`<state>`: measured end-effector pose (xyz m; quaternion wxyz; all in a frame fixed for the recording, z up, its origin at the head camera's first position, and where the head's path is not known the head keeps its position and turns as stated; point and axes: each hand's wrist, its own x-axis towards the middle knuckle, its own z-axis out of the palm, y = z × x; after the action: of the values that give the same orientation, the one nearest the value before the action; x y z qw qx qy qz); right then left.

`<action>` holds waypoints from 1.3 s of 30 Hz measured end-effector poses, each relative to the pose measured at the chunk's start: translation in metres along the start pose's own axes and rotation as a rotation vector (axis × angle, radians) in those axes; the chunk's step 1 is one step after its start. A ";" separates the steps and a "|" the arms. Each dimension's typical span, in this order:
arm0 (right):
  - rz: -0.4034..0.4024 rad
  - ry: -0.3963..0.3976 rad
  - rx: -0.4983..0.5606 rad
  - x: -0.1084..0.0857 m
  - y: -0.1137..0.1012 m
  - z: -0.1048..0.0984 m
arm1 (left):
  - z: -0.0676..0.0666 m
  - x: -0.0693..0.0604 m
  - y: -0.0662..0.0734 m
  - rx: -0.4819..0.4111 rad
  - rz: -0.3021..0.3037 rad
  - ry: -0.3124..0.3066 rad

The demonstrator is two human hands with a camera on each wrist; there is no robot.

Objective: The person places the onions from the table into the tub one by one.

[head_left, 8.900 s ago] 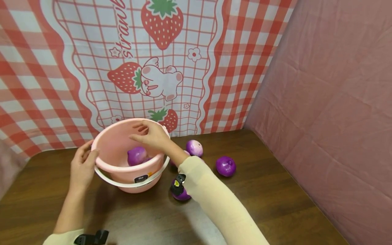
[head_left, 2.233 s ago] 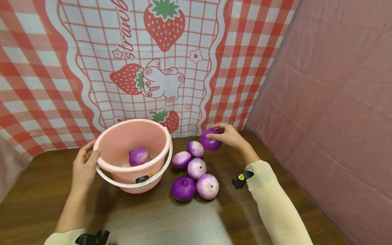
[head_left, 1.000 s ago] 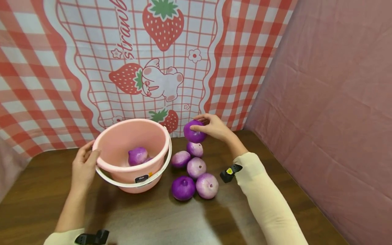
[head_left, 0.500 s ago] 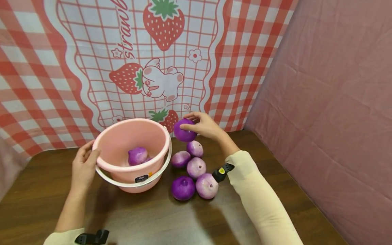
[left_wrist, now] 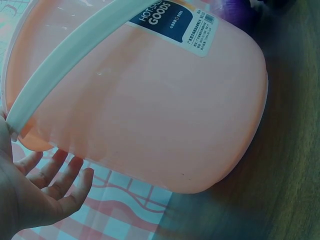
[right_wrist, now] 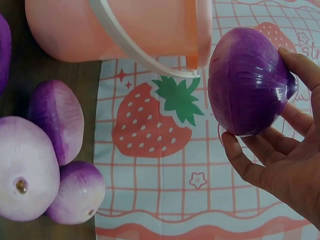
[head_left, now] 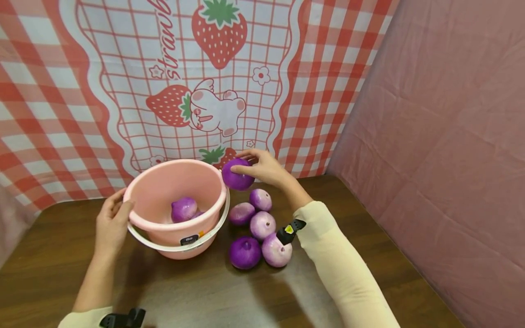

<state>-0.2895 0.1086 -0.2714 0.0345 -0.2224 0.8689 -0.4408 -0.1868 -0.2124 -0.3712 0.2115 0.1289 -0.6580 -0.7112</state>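
Purple onions (head_left: 262, 225), five, grouped on counter (head_left: 213, 296) between pink bucket (head_left: 176, 182) and right edge. Bucket near back edge, more onions (head_left: 183, 209) inside; left hand (head_left: 111, 225) clamped on its rim. Right hand (head_left: 267, 170) clamped on dark purple onion (head_left: 235, 180), raised just beside rim. Checked cloth (head_left: 311, 127) behind.

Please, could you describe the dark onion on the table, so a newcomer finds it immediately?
From the pink bucket, look right across the wooden table. Five onions lie grouped there. The dark onion, front left, looks deep purple throughout; its four neighbours show whitish skin.
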 end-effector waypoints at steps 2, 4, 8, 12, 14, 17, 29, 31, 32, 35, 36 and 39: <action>-0.010 -0.002 0.004 0.001 -0.001 0.002 | 0.000 0.000 0.000 0.001 0.002 0.000; -0.021 -0.001 0.005 0.001 -0.003 0.004 | 0.000 -0.001 0.000 0.003 0.004 -0.001; -0.041 0.006 0.008 0.002 -0.006 0.009 | 0.000 -0.001 0.000 0.011 0.006 -0.003; -0.050 0.014 0.016 0.003 -0.008 0.014 | 0.001 0.000 0.000 0.017 0.009 -0.001; -0.049 0.016 0.025 0.004 -0.010 0.016 | 0.001 0.000 0.000 0.018 0.010 -0.001; -0.052 0.015 0.030 0.005 -0.012 0.019 | 0.001 0.000 0.000 0.015 0.014 -0.003; -0.097 -0.004 0.020 0.011 -0.023 0.034 | 0.000 0.000 -0.001 0.005 -0.001 -0.003; -0.103 -0.010 0.030 0.012 -0.025 0.037 | 0.000 0.000 -0.001 0.006 -0.004 -0.002; -0.101 -0.013 0.033 0.012 -0.027 0.039 | -0.001 0.000 -0.001 0.006 -0.005 -0.001; -0.107 -0.022 0.040 0.012 -0.031 0.043 | -0.001 0.000 -0.001 0.004 -0.006 0.001; -0.110 -0.024 0.041 0.012 -0.033 0.045 | 0.000 0.000 -0.001 0.005 -0.007 0.001; -0.119 -0.021 0.039 0.012 -0.036 0.050 | 0.000 0.000 -0.001 0.012 -0.006 0.003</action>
<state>-0.2751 0.0476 -0.2716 0.0216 -0.2777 0.8451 -0.4563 -0.1869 -0.2127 -0.3718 0.2097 0.1333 -0.6613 -0.7078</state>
